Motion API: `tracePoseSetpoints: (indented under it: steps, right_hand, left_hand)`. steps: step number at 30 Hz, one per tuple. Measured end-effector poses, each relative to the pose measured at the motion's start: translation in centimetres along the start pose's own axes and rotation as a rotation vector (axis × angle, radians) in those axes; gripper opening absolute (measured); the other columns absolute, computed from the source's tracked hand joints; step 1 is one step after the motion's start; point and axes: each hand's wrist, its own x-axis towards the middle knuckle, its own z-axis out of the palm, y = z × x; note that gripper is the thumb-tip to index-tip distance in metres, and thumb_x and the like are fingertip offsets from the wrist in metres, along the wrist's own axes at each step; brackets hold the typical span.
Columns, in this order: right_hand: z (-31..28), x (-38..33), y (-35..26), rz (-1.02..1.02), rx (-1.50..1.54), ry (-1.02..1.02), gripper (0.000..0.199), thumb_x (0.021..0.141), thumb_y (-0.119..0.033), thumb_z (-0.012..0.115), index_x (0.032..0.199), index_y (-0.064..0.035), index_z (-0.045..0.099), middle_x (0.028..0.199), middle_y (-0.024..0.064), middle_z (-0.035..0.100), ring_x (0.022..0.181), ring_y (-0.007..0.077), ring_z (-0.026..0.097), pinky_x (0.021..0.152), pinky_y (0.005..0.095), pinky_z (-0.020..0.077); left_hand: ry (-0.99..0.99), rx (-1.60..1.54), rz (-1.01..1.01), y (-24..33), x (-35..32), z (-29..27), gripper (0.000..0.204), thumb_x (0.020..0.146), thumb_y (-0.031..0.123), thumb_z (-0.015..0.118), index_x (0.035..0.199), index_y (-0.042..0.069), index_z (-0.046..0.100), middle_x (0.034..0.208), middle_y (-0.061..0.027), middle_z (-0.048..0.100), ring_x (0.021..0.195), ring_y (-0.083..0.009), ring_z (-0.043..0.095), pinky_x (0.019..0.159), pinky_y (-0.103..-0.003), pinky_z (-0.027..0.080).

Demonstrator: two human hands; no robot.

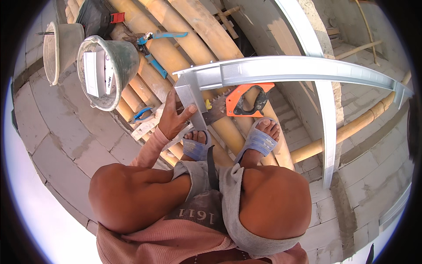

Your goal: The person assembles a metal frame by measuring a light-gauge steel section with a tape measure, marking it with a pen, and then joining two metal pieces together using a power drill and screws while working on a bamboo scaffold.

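Knees (132, 198); bucket (118, 57) holds white boxes (94, 72).

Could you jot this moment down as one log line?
left hand: steadies metal channel | right hand: not in view | handsaw: lies on bamboo poles

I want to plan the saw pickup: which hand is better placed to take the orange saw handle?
Probably left: the left hand rests by the metal profile, near the saw. The right hand is not visible.
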Motion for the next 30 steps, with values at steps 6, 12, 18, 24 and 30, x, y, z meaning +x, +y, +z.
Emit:
tracePoseSetpoints:
  steps: [6,12,18,24,30]
  right_hand:
    - [0.2,2.4,-4.9,-0.119,0.081,-0.048,0.056,0.095,-0.034,0.068,0.141,-0.0062,0.05,0.138,0.0169,0.058,0.077,0.0254,0.066,0.081,0.0411,0.0545]
    - [1.3,5.7,-9.7,-0.262,0.208,-0.154,0.059,0.095,-0.034,0.069,0.142,-0.0053,0.049,0.14,0.0171,0.057,0.077,0.0236,0.065,0.081,0.0404,0.0544]
    - [2.6,7.2,-14.9,-0.427,0.306,-0.266,0.062,0.094,-0.034,0.07,0.144,-0.0045,0.047,0.142,0.0173,0.055,0.076,0.0218,0.065,0.081,0.0396,0.0542]
    - [2.9,7.0,-19.0,-0.558,0.408,-0.403,0.064,0.094,-0.034,0.071,0.145,-0.0037,0.046,0.144,0.0174,0.054,0.076,0.0201,0.064,0.081,0.0389,0.054]
    - [-0.1,7.3,-22.4,-0.693,0.475,-0.503,0.067,0.093,-0.033,0.071,0.147,-0.0029,0.044,0.146,0.0176,0.052,0.075,0.0183,0.064,0.081,0.0382,0.0539]
  left_hand:
    - [0.065,0.205,0.052,-0.5,-1.1,-1.8,0.117,0.088,0.064,0.071,0.16,-0.008,0.012,0.157,-0.0305,0.029,0.134,-0.04,0.054,0.108,-0.045,0.048]
    - [0.119,0.453,0.109,0.9,-4.8,-5.8,0.105,0.089,0.062,0.071,0.157,-0.006,0.028,0.145,-0.0326,0.048,0.123,-0.0379,0.062,0.1,-0.041,0.053]
    - [0.475,0.405,0.362,8.0,-6.4,-14.5,0.028,0.103,0.029,0.066,0.105,0.001,0.071,0.084,-0.0111,0.07,0.069,-0.0208,0.067,0.067,-0.034,0.052]
    - [1.03,0.429,0.357,1.8,-0.5,-27.6,0.054,0.099,0.049,0.065,0.132,0.005,0.065,0.126,-0.0183,0.066,0.109,-0.0276,0.067,0.096,-0.039,0.054]
    - [0.871,1.276,0.172,0.6,1.8,-25.8,0.114,0.081,0.072,0.072,0.164,0.014,0.019,0.151,-0.0242,0.046,0.134,-0.0408,0.053,0.115,-0.048,0.044]
